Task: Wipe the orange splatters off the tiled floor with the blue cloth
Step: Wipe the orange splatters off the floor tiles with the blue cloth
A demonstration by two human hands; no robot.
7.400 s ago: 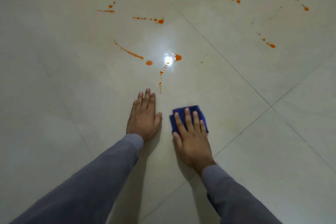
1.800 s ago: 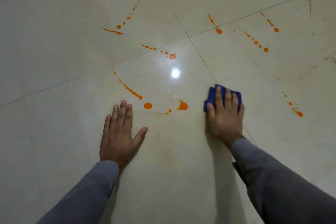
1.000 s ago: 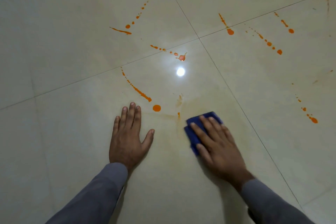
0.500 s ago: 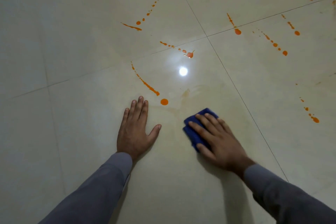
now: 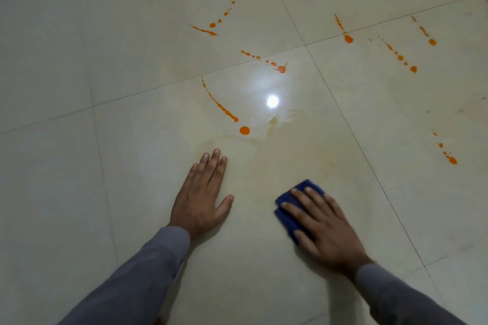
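Pale glossy tiles make up the floor (image 5: pixel 79 192), crossed by thin grout lines, with a bright lamp reflection (image 5: pixel 272 101) near the middle of the head view. Orange splatters (image 5: pixel 244 130) lie scattered over the far half: a round drop with a dotted streak (image 5: pixel 219 104) running up and left from it, a blot (image 5: pixel 281 68) just beyond the reflection, a dash with a trail of dots (image 5: pixel 211 26) farther off on the left, and several dotted lines toward the far right (one short run (image 5: pixel 449 157) sits alone at the right edge). Faint yellowish smears (image 5: pixel 272 124) mark the tile just right of the round drop.

Near the bottom, the left hand (image 5: pixel 202 198) rests flat on the tile, fingers straight and close together, thumb spread to the right. Well apart from it on the right, the right hand (image 5: pixel 324 227) presses down on the blue cloth (image 5: pixel 287 216), its grip spread wide with straight fingers pointing far-left. Folded cloth shows beyond the fingertips and along the hand's left side, lying on the floor nearer than all the drops. Both arms wear grey sleeves (image 5: pixel 137 277).
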